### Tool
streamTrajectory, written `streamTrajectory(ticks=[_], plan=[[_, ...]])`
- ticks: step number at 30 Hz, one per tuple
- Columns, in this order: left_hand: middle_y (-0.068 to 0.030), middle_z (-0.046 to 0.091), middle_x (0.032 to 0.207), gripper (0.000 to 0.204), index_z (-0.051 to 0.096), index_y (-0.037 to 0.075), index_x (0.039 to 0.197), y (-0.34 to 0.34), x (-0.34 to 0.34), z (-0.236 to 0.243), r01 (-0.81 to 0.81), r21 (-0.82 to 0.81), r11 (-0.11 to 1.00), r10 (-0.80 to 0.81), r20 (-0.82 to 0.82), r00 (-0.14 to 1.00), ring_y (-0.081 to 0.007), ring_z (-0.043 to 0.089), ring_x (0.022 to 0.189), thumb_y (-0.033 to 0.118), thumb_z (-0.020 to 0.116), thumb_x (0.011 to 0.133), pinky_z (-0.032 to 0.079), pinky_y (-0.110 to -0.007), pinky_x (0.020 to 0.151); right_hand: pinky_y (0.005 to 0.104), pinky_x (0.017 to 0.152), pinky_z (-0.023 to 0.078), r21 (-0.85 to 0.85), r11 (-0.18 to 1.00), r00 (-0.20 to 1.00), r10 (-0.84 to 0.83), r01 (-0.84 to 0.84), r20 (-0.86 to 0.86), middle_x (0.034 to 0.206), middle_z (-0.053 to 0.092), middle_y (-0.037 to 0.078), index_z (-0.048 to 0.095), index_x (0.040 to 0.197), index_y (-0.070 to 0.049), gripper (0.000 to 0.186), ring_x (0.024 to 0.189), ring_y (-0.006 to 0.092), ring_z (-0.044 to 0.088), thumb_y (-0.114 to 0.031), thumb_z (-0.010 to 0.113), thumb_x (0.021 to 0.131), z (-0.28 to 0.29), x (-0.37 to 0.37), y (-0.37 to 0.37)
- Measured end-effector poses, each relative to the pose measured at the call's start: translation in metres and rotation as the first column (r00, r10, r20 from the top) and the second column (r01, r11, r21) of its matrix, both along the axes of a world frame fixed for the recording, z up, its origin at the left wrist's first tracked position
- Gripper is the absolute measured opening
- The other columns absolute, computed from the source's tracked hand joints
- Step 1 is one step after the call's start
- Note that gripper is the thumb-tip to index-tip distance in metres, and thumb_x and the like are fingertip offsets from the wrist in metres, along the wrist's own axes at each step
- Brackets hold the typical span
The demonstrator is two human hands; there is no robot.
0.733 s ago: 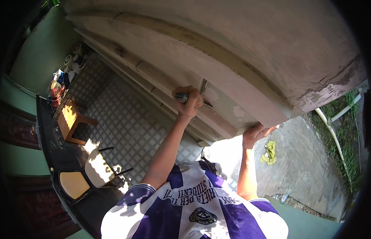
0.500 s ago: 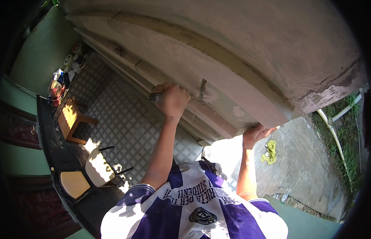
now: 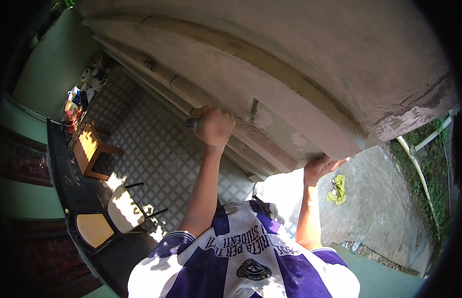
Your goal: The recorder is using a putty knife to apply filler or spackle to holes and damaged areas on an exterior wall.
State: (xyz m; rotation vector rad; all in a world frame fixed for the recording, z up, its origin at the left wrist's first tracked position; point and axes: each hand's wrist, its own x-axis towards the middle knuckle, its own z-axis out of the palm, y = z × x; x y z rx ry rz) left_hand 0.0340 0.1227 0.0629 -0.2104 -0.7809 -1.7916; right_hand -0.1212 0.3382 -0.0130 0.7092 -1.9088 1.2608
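My left hand (image 3: 215,128) is closed round a hand tool with a dark, rounded handle end (image 3: 193,122) that sticks out on the left of the fist. The fist lies against the grey stepped moulding (image 3: 270,150) of a wall; the working end of the tool is too dim to make out. Lower right, my right hand (image 3: 318,169) grips the end of the wall's ledge (image 3: 335,141). One digit points right, and the other fingers are partly hidden at the ledge. A patch of pale, flaked plaster (image 3: 262,119) shows just right of the left fist.
Left stand a small wooden table (image 3: 86,149), a chair with a cream back (image 3: 123,211) and another yellowish seat (image 3: 93,230). Containers (image 3: 87,77) line the far left wall. A yellow-green cloth (image 3: 337,189) lies on the concrete ground at right, and pale pipes (image 3: 417,171) run beyond.
The left fist has turned and shifted very slightly along the moulding, with the tool still in it. The right hand stays at the ledge; the whole view has drifted a little.
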Motion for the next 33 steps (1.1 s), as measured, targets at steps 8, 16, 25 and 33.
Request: streamTrajectory(ticks=[8,16,25,33], plan=[[0.0015,0.024,0.044,0.028,0.030,0.011,0.060,0.004,-0.011,-0.020,-0.016,-0.184,0.983,0.034,0.099,0.995,-0.0088,0.018,0.036,0.008,0.042,0.085,0.018,-0.027,0.036,0.0544,0.109,0.000,0.000,0.999,0.999,0.036,-0.036,-0.003,0.136,0.034,0.022,0.036,0.132,-0.001,0.051,0.132,0.0395,0.021,-0.035,0.018,0.099,0.006,0.003,-0.005],[0.0024,0.024,0.044,0.029,0.028,0.011,0.059,0.001,-0.005,-0.013,0.008,-0.102,0.995,-0.005,0.034,0.999,-0.0100,0.017,0.036,0.011,0.041,0.085,0.019,-0.027,0.037,0.0540,0.109,0.001,0.009,0.999,0.999,0.034,-0.034,-0.013,0.136,0.034,0.023,0.037,0.132,-0.002,0.051,0.132,0.0395,0.021,-0.035,0.019,0.099,0.010,0.005,-0.003],[0.0024,0.025,0.045,0.027,0.030,0.011,0.060,0.000,0.006,-0.008,0.027,-0.142,0.990,-0.037,-0.068,0.997,-0.0093,0.017,0.036,0.007,0.039,0.085,0.019,-0.026,0.037,0.0533,0.109,0.001,0.022,1.000,1.000,0.011,-0.011,-0.009,0.134,0.037,0.023,0.039,0.130,-0.001,0.050,0.132,0.0386,0.021,-0.035,0.020,0.099,0.016,0.007,-0.004],[0.0014,0.026,0.045,0.028,0.029,0.010,0.060,0.013,-0.014,-0.030,0.021,-0.190,0.981,-0.014,0.041,0.999,-0.0072,0.018,0.037,0.006,0.042,0.085,0.017,-0.026,0.035,0.0525,0.109,0.002,0.047,0.999,0.995,0.006,-0.001,-0.098,0.135,0.037,0.022,0.038,0.131,0.000,0.051,0.131,0.0379,0.024,-0.034,0.020,0.099,0.014,0.006,-0.007]])
